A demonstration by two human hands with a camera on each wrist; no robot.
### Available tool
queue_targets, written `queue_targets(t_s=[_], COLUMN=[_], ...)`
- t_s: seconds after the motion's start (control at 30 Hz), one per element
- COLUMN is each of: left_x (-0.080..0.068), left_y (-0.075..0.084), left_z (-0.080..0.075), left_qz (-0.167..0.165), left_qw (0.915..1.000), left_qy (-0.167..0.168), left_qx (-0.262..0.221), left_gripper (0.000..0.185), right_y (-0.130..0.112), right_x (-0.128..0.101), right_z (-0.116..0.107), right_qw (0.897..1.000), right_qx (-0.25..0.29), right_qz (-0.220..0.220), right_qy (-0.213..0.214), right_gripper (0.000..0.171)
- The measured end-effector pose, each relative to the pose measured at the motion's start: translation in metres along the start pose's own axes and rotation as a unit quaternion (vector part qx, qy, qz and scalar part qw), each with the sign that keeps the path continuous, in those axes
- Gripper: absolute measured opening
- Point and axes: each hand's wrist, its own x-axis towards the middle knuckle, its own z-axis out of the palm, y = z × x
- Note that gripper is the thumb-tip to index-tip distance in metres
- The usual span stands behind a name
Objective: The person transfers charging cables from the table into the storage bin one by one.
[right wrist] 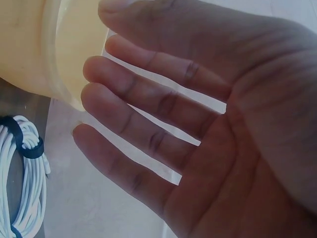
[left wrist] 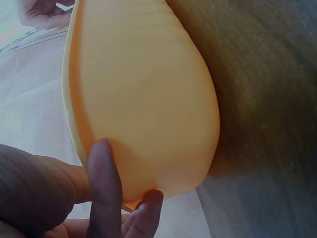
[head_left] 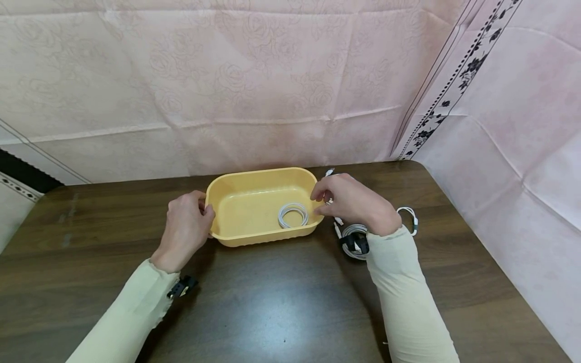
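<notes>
A yellow plastic basin (head_left: 260,239) stands on the table, with a coiled white cable (head_left: 282,218) lying in its right half. My left hand (head_left: 183,224) grips the basin's left end; in the left wrist view a finger (left wrist: 105,183) lies against the outer wall. At the opposite end, my right hand (head_left: 356,201) hovers by the rim, holding nothing. Its fingers (right wrist: 129,124) are spread and gently bent in the right wrist view, the tips close to the basin's edge. Below that hand lies another bundle of white cable (head_left: 350,247) with a black strap.
More white cable (head_left: 414,218) shows to the right of my right forearm, and a white plug end (head_left: 330,172) lies behind the right hand. The dark wooden table (head_left: 272,302) meets a pink patterned cloth (head_left: 254,101) at the back and right.
</notes>
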Motion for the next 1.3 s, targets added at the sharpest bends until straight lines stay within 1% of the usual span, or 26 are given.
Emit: queue_targets(t_s=[0.27, 0.63, 0.93, 1.3], left_x=[0.0, 0.0, 0.0, 0.0], left_y=[0.0, 0.001, 0.001, 0.002], left_z=[0.0, -0.001, -0.001, 0.0], left_qz=[0.001, -0.004, -0.006, -0.014], left_qw=[1.0, 1.0, 1.0, 0.9999], left_qy=[0.004, 0.0, -0.005, -0.008], left_qx=[0.003, 0.002, 0.0, 0.001], left_gripper=[0.034, 0.035, 0.036, 0.037], right_y=[0.004, 0.011, 0.015, 0.019], right_x=[-0.003, -0.008, -0.012, -0.02], right_z=[-0.002, -0.007, -0.01, -0.013], right_qw=[1.0, 0.999, 0.998, 0.998], right_qx=[0.025, 0.037, 0.039, 0.022], right_qz=[0.014, 0.027, 0.048, 0.06], right_qy=[-0.001, -0.008, -0.009, -0.007], right_gripper=[0.018, 0.018, 0.014, 0.013])
